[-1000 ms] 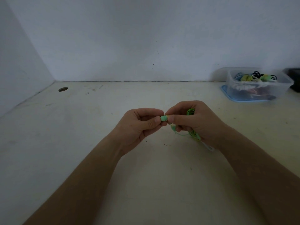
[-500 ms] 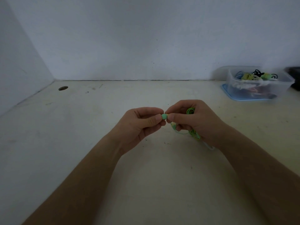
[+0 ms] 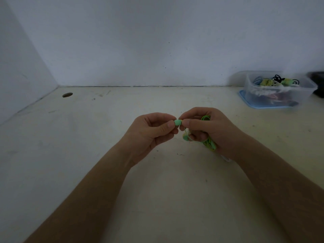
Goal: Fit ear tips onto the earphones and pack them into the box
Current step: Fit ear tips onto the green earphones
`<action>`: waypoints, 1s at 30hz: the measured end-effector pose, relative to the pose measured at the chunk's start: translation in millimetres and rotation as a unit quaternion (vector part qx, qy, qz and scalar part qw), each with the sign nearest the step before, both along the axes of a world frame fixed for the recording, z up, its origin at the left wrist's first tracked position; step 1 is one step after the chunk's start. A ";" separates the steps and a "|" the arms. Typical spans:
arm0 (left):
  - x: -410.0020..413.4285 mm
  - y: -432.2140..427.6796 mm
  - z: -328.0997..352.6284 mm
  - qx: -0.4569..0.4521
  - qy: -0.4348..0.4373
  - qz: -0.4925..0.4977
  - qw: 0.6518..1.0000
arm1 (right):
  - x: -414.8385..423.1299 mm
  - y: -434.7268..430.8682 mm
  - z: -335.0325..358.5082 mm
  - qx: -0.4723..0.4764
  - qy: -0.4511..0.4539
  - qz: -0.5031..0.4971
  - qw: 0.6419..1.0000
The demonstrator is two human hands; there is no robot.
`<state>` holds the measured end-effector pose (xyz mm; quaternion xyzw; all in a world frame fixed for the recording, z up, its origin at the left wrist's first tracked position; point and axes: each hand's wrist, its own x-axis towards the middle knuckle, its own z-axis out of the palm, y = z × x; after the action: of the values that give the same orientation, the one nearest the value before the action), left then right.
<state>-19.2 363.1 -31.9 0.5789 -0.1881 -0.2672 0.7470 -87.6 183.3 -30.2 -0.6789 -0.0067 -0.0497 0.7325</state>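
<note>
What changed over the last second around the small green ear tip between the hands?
Nothing visibly changed. The left hand still pinches the small rounded mint-green ear tip, which the right hand meets from the other side. The coiled green earphone cable stays bundled in the right hand. The clear plastic box stays at the far right of the pale table.

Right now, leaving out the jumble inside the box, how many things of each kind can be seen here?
hands: 2, the left hand and the right hand
mint-green ear tip: 1, at the left hand's fingertips
green earphone set: 1, bundled in the right hand
clear plastic box: 1
blue lid under the box: 1
dark object at the right edge: 1
total: 7
</note>
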 end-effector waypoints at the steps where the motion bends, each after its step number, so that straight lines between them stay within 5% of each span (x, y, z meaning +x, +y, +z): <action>1: -0.4 -0.2 0.6 0.011 -0.009 0.004 1.000 | 0.1 0.3 -0.2 0.017 0.005 0.002 1.000; 9: -6.2 -1.6 -0.5 0.159 -0.168 -0.015 0.973 | 1.5 0.6 -0.4 0.150 0.032 0.016 0.988; 19: -3.0 1.5 -0.1 0.092 -0.100 -0.014 0.991 | 2.6 2.0 2.8 0.219 0.050 -0.026 0.974; 30: 0.9 -0.1 0.7 0.050 -0.062 0.047 0.996 | 1.0 14.5 4.0 0.044 0.059 -0.063 0.995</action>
<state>-18.2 362.9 -31.2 0.6390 -0.1932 -0.2045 0.7159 -86.5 197.8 -26.2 -0.6465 0.0812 -0.0561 0.7565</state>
